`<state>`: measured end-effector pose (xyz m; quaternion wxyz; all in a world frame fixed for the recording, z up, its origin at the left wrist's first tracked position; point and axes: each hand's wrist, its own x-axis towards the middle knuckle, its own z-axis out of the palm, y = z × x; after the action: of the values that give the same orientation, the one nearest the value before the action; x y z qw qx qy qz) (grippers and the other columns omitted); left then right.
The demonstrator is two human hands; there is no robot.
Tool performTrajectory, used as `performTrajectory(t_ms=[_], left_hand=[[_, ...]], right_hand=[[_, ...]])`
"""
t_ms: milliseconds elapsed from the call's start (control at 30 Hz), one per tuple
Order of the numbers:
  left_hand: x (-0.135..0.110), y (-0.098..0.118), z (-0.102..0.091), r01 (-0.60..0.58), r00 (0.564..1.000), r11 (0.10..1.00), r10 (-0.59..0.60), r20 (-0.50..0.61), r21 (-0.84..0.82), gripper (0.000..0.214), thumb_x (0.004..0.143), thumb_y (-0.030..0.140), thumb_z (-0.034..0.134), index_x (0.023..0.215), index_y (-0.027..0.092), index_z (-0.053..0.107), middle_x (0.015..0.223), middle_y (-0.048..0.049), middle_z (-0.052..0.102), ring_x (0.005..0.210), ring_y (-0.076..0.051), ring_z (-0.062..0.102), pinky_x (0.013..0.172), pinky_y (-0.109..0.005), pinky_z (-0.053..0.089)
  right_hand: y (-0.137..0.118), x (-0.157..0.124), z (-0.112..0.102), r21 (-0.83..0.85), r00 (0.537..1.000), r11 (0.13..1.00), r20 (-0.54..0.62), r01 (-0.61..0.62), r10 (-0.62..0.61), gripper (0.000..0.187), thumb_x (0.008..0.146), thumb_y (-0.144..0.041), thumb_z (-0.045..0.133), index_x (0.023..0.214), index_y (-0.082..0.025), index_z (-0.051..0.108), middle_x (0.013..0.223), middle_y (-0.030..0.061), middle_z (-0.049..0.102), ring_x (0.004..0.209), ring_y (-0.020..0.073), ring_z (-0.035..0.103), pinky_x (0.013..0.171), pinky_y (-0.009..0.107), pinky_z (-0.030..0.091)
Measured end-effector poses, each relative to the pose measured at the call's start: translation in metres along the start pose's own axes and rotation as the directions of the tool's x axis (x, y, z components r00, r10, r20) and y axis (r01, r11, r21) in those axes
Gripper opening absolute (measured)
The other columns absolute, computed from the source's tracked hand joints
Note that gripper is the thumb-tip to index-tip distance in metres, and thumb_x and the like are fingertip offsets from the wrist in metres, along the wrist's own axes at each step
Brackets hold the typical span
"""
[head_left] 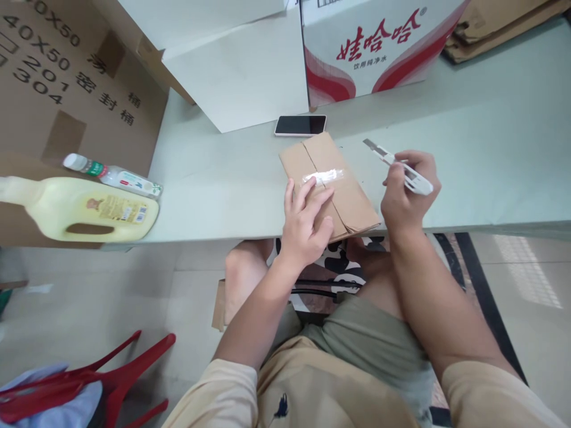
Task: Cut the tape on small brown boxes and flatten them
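Note:
A small brown cardboard box (345,190) lies at the near edge of the pale table (491,160), its flaps closed with a strip of clear tape (325,176). My left hand (307,224) rests flat on the box's near left part, fingers spread and reaching the tape. My right hand (407,193) hovers just right of the box, closed round a white utility knife (401,167). The knife's blade is out and points up-left, clear of the box.
A phone (300,125) lies face up behind the box. A white carton (241,65) and a red-and-white printed carton (370,47) stand at the back. At the left lie a yellow jug (84,209), a small bottle (111,174) and a large brown carton (66,77). A red chair (111,380) stands on the floor.

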<state>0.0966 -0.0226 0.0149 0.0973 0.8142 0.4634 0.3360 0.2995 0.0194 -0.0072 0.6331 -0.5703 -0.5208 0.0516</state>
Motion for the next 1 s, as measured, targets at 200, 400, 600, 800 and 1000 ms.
performTrajectory(t_ms=[200,400,600,800,1000], left_hand=[[0.000,0.002,0.002,0.027,1.000,0.999,-0.028,-0.013,-0.022,0.037,0.098,0.041,0.041,0.129,0.025,0.052,0.147,-0.0111,0.053,0.148,-0.028,0.041,0.130,-0.059,0.015],[-0.006,0.003,0.005,0.114,0.992,0.991,-0.118,-0.052,-0.077,0.030,0.095,0.046,0.049,0.116,0.025,0.054,0.142,-0.0132,0.043,0.147,-0.033,0.037,0.127,-0.062,0.023],[-0.005,0.004,0.003,0.114,0.993,0.990,-0.117,-0.024,-0.082,0.030,0.095,0.047,0.051,0.117,0.026,0.052,0.140,-0.0121,0.042,0.146,-0.033,0.037,0.128,-0.062,0.021],[-0.004,0.005,0.002,0.102,0.994,0.991,-0.105,-0.033,-0.080,0.030,0.096,0.047,0.049,0.116,0.026,0.052,0.137,-0.0123,0.044,0.145,-0.032,0.038,0.128,-0.060,0.020],[-0.004,0.005,0.004,0.108,0.993,0.991,-0.112,-0.045,-0.080,0.028,0.094,0.043,0.052,0.115,0.025,0.054,0.138,-0.0121,0.044,0.144,-0.033,0.040,0.127,-0.062,0.022]], right_hand=[[-0.027,-0.011,-0.018,0.129,0.965,0.958,0.012,0.258,-0.261,0.023,0.097,-0.039,0.052,0.106,-0.023,0.067,0.078,0.0009,0.068,0.067,0.0169,0.065,0.062,0.033,0.050],[-0.050,-0.020,-0.020,0.121,0.856,0.885,0.224,0.450,-0.466,0.023,0.094,-0.035,0.053,0.106,-0.027,0.070,0.078,0.0033,0.069,0.069,0.0204,0.063,0.071,0.040,0.050],[-0.050,-0.023,-0.016,0.051,0.861,0.919,0.332,0.392,-0.386,0.034,0.095,-0.046,0.043,0.092,-0.028,0.072,0.090,0.0064,0.073,0.087,0.0240,0.068,0.080,0.043,0.050],[-0.057,-0.027,-0.018,0.047,0.874,0.915,0.281,0.401,-0.397,0.022,0.093,-0.036,0.051,0.096,-0.029,0.071,0.090,0.0037,0.075,0.095,0.0258,0.069,0.088,0.045,0.047],[-0.059,-0.028,-0.017,-0.071,0.886,0.919,0.304,0.388,-0.351,0.032,0.093,-0.045,0.043,0.084,-0.029,0.069,0.080,0.0032,0.072,0.084,0.0244,0.068,0.083,0.047,0.044]])
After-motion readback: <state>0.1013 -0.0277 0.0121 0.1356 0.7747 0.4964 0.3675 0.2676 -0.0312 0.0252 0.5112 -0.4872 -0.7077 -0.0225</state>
